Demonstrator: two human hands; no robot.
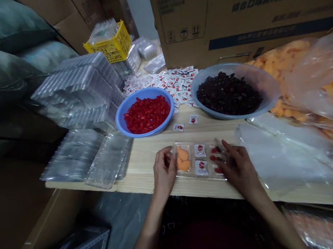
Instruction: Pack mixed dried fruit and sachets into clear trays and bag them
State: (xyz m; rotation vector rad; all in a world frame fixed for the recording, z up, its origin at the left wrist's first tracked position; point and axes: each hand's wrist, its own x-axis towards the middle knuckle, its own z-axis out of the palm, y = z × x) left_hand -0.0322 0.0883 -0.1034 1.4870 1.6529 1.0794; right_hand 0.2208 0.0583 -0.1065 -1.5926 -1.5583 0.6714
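A clear plastic compartment tray (195,173) lies near the table's front edge. Its left compartment holds orange slices (182,158), the middle has two small printed sachets (200,159), and the right holds red pieces (215,157) beside dark pieces (218,149). My left hand (164,167) grips the tray's left end between thumb and fingers. At the opposite end my right hand (239,167) holds the tray, its index finger at the far corner and its thumb over the red pieces. Its other fingers are partly hidden, so a small piece in them cannot be made out.
Behind the tray stand a blue bowl (120,123) of red pieces and a bowl (269,85) of dark pieces. Loose sachets (175,82) lie between them. Stacked clear trays (75,90) stand left; bagged orange slices (294,53) and a plastic sheet (284,152) lie right.
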